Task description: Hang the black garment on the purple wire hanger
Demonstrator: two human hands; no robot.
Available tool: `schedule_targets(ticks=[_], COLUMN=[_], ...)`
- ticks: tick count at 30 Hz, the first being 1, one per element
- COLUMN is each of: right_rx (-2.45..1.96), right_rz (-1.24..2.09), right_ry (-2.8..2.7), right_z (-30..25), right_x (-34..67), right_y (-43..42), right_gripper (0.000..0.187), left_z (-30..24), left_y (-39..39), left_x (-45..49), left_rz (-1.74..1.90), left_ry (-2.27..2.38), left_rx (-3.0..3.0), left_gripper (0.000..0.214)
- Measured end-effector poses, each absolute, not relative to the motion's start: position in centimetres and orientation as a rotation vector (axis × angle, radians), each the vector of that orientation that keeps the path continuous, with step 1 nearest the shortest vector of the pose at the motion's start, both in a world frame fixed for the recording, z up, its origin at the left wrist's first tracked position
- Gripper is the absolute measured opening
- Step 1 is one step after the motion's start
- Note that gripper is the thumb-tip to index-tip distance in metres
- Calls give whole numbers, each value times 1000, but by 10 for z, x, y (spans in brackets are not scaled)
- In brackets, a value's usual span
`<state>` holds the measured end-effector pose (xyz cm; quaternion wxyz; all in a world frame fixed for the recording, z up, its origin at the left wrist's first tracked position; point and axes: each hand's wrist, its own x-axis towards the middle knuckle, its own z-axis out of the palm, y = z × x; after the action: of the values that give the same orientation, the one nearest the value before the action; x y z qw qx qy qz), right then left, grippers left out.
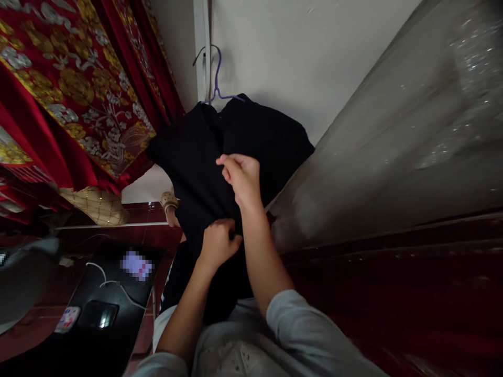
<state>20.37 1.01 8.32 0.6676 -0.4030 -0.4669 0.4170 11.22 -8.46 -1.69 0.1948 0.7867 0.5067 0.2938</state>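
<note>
Pale sleeves (306, 330) lead toward a dark garment (200, 157) hung on a purple hanger (216, 86). Left hand (220, 242) and, higher, right hand (244, 175) are curled closed at its front (whether around cloth, I can't tell). Handling that front, I'd judge, calls next for a sure pinch.

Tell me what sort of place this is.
Indoors, perhaps a home or a costume store; I cannot tell which. Red cloth with gold and silver embroidery hangs at left, a black garment hangs from a purple hanger, and translucent plastic sheeting is at right.
</note>
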Motion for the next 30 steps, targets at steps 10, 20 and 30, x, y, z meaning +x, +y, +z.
schedule_targets(ticks=[10,20,30], right_rx=[-768,-731,-979], right_rz=[848,737,700], right_ry=[-1172,-1217,-1163], right_z=[106,115,49], right_x=[204,223,211], right_y=[30,15,34], right_gripper=[33,31,28], left_z=[0,141,172], left_y=[-65,18,50], left_x=[110,86,31], left_rz=[859,1669,2370], left_ry=[1181,792,952], left_rx=[2320,1911,2085], left_gripper=[11,7,13])
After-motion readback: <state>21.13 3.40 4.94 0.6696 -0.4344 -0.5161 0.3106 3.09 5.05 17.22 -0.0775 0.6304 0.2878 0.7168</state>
